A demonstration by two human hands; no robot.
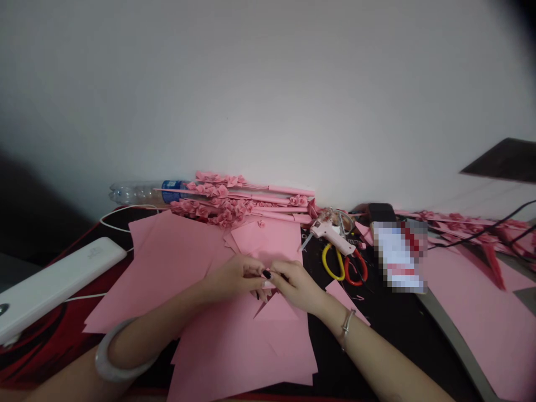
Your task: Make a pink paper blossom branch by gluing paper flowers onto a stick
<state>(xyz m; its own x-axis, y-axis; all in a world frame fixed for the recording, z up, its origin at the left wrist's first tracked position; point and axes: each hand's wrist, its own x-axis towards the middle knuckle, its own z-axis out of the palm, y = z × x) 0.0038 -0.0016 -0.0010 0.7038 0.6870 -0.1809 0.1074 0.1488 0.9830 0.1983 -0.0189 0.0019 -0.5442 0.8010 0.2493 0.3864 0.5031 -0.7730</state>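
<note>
My left hand [245, 279] and my right hand [293, 282] meet over the pink paper, fingertips pinched together. Between them is a small piece of pink paper [269, 285], mostly hidden by the fingers, so its shape cannot be made out. Just below the hands, a pink paper triangle [277, 308] lies on a stack of large pink sheets [238, 352]. More pink sheets [163, 262] spread under and beyond my left forearm. Another small pink piece [345, 298] lies beside my right wrist.
Behind the hands lie pink paper flowers on stems [226, 209] and a clear plastic bottle [136, 192]. To their right are a pink glue gun [333, 234], scissors with yellow and red handles [355, 269] and a blurred-out phone-like object [400, 257]. A white power strip-like device [62, 285] sits left.
</note>
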